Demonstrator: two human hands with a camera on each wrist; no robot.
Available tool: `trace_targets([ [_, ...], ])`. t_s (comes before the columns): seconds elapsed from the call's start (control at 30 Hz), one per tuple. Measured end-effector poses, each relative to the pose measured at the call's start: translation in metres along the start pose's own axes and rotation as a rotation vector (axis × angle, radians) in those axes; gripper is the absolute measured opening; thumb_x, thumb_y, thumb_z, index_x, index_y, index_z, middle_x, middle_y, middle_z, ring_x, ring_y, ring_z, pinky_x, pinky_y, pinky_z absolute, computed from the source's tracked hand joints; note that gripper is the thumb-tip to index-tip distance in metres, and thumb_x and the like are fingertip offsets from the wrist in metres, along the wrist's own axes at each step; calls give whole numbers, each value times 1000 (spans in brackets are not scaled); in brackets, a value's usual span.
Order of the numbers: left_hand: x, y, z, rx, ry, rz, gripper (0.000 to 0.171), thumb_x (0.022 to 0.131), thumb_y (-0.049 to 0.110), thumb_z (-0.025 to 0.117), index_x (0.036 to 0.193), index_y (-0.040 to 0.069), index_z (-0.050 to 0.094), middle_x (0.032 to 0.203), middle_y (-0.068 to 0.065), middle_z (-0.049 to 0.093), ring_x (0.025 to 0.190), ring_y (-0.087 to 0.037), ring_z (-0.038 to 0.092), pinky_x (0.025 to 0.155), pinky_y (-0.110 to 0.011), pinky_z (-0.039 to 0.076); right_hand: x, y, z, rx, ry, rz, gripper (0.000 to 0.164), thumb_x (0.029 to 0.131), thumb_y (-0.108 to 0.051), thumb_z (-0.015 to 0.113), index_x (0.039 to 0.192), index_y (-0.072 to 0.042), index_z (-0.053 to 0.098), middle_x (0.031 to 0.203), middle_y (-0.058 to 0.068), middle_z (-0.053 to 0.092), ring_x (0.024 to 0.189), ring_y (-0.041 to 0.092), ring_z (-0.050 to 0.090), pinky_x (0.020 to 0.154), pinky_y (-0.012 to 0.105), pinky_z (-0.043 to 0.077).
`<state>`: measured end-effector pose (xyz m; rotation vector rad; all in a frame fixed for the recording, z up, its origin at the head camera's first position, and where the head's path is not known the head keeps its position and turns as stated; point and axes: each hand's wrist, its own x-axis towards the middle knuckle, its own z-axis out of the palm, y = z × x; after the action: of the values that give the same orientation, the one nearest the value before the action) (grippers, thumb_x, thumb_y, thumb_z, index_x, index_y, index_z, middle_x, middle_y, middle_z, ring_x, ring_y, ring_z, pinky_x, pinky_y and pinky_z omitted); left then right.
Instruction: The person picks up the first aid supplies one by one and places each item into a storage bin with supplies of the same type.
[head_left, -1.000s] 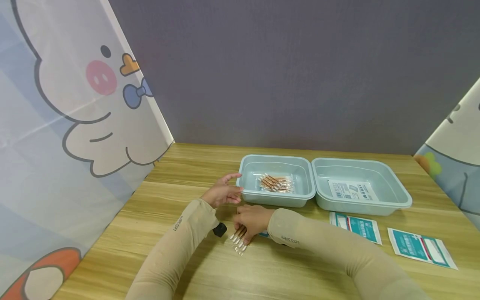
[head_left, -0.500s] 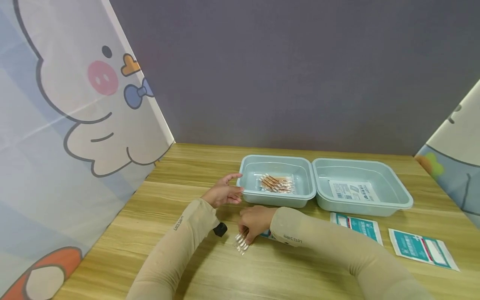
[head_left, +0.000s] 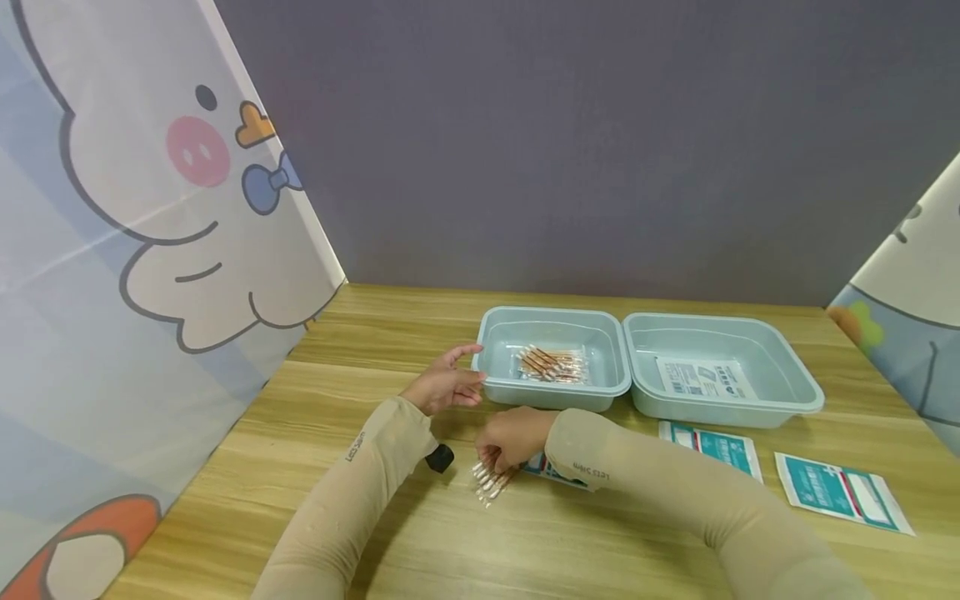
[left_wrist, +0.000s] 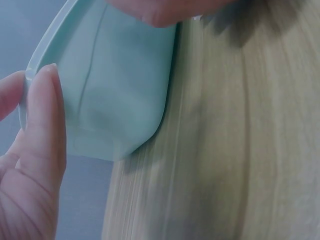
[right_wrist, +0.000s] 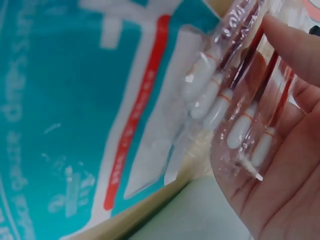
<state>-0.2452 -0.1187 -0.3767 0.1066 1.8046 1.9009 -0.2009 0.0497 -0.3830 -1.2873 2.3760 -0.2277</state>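
My left hand (head_left: 446, 385) pinches the left rim of a pale blue-green plastic basin (head_left: 547, 398); in the left wrist view the thumb (left_wrist: 46, 115) lies on the rim's near side. A bunch of red-brown-stemmed cotton swabs (head_left: 540, 364) in clear wrapping lies inside that basin. In front of it, my right hand (head_left: 517, 435) holds a clear packet of cotton swabs (right_wrist: 242, 112), their white tips showing by the fingers. Under the right wrist lies a teal-and-white gauze packet (head_left: 551, 472), partly hidden by the sleeve; it fills the left of the right wrist view.
A second, larger basin (head_left: 720, 414) touches the first on its right, with a printed white packet (head_left: 705, 379) inside. Two more teal packets, a nearer one (head_left: 843, 492) and one closer to the basin (head_left: 712, 450), lie on the wooden table at right. A grey wall stands behind.
My right hand has shifted slightly right, with the swab packet in it, and more of the gauze packet below shows. My left hand stays at the basin's rim.
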Motion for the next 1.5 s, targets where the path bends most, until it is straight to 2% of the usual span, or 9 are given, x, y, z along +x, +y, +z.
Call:
trace_targets([
  [0.2,2,1,0,1,-16,19,65,94,-4,54,150,10,25,71,-5,59,53,-12,61,52,-22,55,-7,2,-5,57,33,-7,12,83,-8,72,87,-15,64,78,-9,60,70,3,52,65,18,47],
  [0.4,3,0,-2,-2,-27,24,66,94,-5,54,151,10,23,72,-6,59,53,-12,61,53,-22,55,-18,-1,-8,201,56,23,14,83,-5,72,93,-12,65,76,-9,58,68,3,51,62,19,46],
  [0.63,2,-1,-4,20,-24,14,66,94,-3,55,150,9,24,75,-8,58,54,-12,61,54,-22,55,-34,-4,-13,398,167,35,17,86,-1,69,102,-5,65,76,-5,59,64,4,53,60,20,49],
  [0.9,3,-1,-5,22,-29,11,66,94,-4,55,150,11,24,78,-8,58,55,-12,61,54,-21,55,-42,-1,-16,609,236,56,20,86,-3,68,105,-1,64,75,-2,59,63,6,53,59,21,48],
  [1.17,-1,2,-9,49,-19,4,64,94,-5,54,149,8,24,75,-8,58,55,-12,61,55,-23,56,-50,4,-15,784,312,145,21,88,-5,68,107,1,63,78,3,57,64,12,51,59,25,45],
  [1.33,2,4,-10,67,-41,-10,63,94,-5,53,149,7,23,75,-9,59,54,-12,61,55,-23,56,-62,7,-14,829,309,177,22,89,-5,66,110,2,62,78,3,58,62,12,52,55,24,45],
  [1.5,6,6,-7,81,-45,-14,65,94,-5,54,149,8,24,75,-10,60,54,-12,61,54,-22,55,-74,11,-23,820,341,205,22,88,-2,66,109,5,61,76,3,57,62,11,52,54,23,46],
])
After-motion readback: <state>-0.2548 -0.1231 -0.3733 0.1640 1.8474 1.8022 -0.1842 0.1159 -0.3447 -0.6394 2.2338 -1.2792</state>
